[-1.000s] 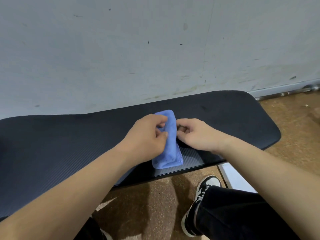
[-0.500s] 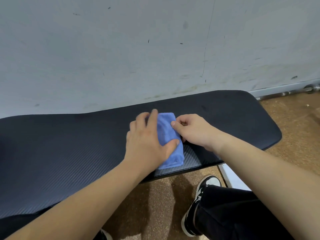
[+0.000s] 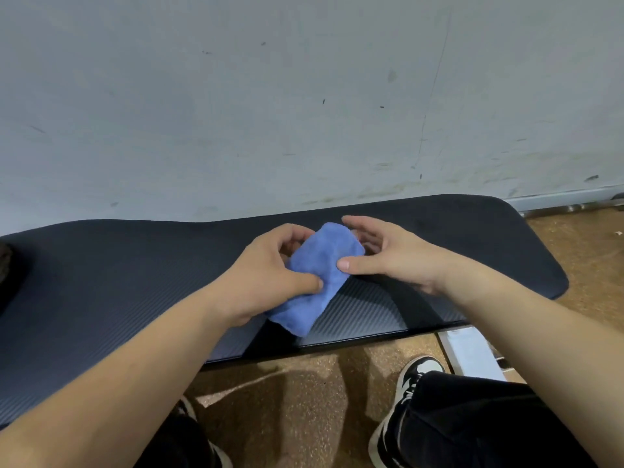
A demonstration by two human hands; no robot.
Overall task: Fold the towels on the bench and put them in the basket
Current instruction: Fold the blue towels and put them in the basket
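A small blue towel (image 3: 320, 265), folded into a thick narrow bundle, is held tilted just above the black padded bench (image 3: 118, 275). My left hand (image 3: 270, 278) grips its left side, thumb pressed on top near the middle. My right hand (image 3: 388, 255) holds the right edge with its thumb on the cloth and its fingers curled round the far end. The towel's lower end points toward the bench's front edge. No basket is in view.
A scuffed grey wall (image 3: 304, 96) rises right behind the bench. A dark object (image 3: 6, 261) pokes in at the far left edge. Below lie brown floor (image 3: 304, 400), my black-and-white shoes (image 3: 415, 373) and a white base (image 3: 469, 349) under the bench's right end.
The towel lay flat under my left palm; both hands now grip it and have lifted and turned it, its top end leaning right.
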